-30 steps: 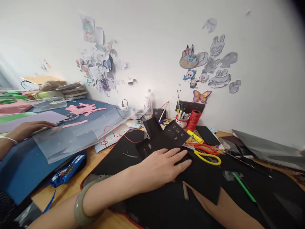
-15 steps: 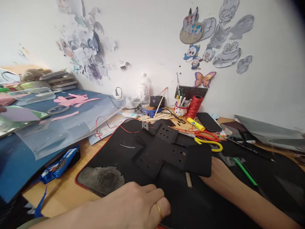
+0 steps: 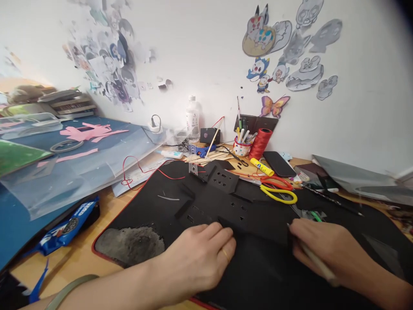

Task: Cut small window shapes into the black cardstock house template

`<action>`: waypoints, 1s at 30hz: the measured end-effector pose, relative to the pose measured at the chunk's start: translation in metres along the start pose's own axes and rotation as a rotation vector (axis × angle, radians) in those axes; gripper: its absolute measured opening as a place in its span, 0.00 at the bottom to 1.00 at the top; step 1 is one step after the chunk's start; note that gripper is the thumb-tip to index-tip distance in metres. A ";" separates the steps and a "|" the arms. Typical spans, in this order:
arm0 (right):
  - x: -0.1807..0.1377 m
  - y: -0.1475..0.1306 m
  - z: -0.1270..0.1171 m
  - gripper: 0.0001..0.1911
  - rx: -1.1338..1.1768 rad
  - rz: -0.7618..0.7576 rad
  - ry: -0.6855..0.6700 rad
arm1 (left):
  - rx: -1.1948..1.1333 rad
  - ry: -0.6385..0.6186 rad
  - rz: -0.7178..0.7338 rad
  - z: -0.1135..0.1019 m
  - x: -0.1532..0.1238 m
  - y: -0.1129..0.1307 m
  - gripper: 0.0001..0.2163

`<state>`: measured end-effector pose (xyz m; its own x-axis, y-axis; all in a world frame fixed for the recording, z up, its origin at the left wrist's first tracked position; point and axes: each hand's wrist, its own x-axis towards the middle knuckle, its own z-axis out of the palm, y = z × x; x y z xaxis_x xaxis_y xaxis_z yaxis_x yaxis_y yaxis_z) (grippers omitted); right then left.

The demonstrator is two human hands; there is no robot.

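Here, pressing down flat black card with cut-out holes (image 3: 222, 202).
Left hand (image 3: 196, 258) flat, fingers spread, holding nothing; right hand (image 3: 325, 249) curled round thin pale stick (image 3: 318, 265), maybe a pencil.

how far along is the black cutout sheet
Done: the flat black card sheet already has many small windows cut through it. In hand: the left hand presses its near edge to the black mat; the right hand holds a thin pale stick. Left: its plain right part shows no windows.

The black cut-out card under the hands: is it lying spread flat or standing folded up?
Mostly spread flat. The black cut-out card lies on the black mat, the left hand on its near edge; only its far flap tilts up.
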<state>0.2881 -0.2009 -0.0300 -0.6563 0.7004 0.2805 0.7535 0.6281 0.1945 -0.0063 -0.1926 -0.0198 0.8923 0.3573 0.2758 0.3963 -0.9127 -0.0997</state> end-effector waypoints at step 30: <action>0.088 -0.030 0.004 0.14 1.487 0.940 0.299 | 0.287 0.096 -0.005 0.039 0.001 0.005 0.11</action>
<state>0.2076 -0.1565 -0.0150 0.0878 0.9955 -0.0365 0.0556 -0.0415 -0.9976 0.0045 -0.1892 -0.0572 0.8710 0.3288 0.3650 0.4577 -0.8130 -0.3600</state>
